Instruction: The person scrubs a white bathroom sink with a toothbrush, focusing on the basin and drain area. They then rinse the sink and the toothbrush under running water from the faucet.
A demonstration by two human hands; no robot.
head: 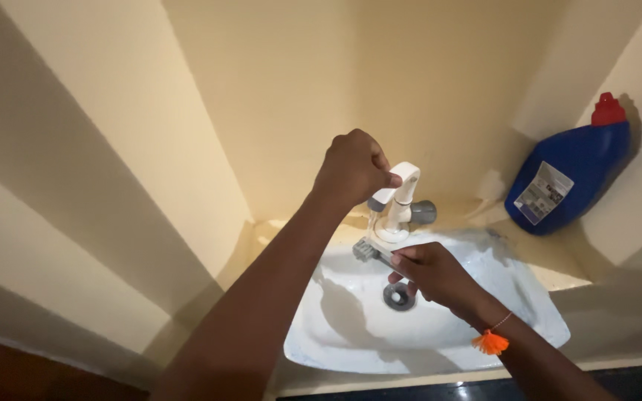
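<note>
Gripping one tap [399, 204], left hand [352, 169]; right hand [434, 272] seemingly clutches one brush [369, 252].

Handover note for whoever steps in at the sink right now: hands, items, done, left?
Left hand: closed on the top of the white tap.
Right hand: holds a small brush against the tap base, over the basin.
White sink: drain open, basin looks wet.
Blue bottle with red cap: leaning in the right corner, cap on.
Done: cannot tell how much is scrubbed.
Left: likely the rest of the tap and the basin.
</note>
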